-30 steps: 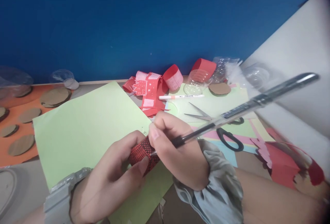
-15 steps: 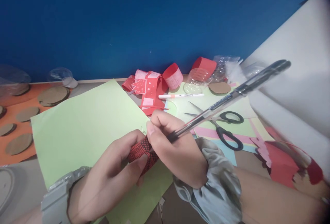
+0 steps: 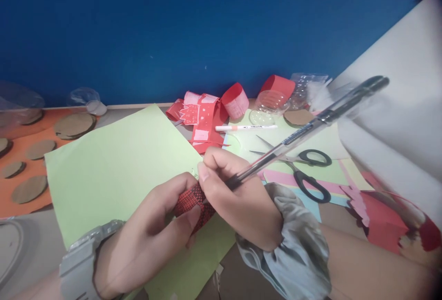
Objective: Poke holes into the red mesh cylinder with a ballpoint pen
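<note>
My left hand (image 3: 155, 231), with a grey watch (image 3: 81, 256) at its wrist, pinches a small red piece with a black grid pattern (image 3: 189, 202) between thumb and fingers. A clear pen with a black cap on its upper end (image 3: 286, 143) is gripped in my right hand (image 3: 238, 194), slanting up to the right. My right fingers hide the pen's tip and part of the red piece, so contact between them cannot be seen. A pale scrunchie (image 3: 286, 249) circles my right wrist. Beneath both hands lies light green paper (image 3: 120, 166).
Black-handled scissors (image 3: 300, 166) lie half open on coloured paper sheets at right. Behind are a white marker (image 3: 245, 128), red paper cutouts (image 3: 207, 120) and clear plastic cups (image 3: 269, 106). Cardboard discs (image 3: 74, 125) rest on orange paper at left. A blue wall (image 3: 207, 28) rises behind.
The whole scene has shifted slightly to the right in view. Both hands keep the same hold on the pen and the red piece, with little visible movement.
</note>
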Demonstrator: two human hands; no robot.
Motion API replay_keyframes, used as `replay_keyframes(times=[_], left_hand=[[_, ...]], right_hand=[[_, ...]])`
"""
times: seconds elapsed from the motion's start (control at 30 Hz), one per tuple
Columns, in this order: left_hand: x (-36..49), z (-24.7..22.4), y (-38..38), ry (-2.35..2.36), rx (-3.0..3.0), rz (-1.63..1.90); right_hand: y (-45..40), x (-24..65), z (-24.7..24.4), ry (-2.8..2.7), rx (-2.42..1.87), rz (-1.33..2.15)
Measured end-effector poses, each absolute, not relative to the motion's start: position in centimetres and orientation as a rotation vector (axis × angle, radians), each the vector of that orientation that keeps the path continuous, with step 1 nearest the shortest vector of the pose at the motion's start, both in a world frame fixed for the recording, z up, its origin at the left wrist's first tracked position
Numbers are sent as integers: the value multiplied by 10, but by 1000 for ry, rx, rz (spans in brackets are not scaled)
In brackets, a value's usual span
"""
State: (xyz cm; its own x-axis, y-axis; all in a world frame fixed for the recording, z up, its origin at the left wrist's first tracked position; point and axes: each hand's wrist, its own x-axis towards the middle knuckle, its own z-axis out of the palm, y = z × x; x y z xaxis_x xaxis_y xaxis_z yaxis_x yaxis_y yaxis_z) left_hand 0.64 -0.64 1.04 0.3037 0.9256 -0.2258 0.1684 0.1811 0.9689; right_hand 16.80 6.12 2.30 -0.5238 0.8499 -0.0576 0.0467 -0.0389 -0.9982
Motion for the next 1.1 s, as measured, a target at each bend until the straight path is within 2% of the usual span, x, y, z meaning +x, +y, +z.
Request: replay_keyframes(times=[1.1], left_hand=[[6, 9, -5, 1165, 1311, 758]], right_hand=[[63, 169, 22, -1678, -945, 1592]])
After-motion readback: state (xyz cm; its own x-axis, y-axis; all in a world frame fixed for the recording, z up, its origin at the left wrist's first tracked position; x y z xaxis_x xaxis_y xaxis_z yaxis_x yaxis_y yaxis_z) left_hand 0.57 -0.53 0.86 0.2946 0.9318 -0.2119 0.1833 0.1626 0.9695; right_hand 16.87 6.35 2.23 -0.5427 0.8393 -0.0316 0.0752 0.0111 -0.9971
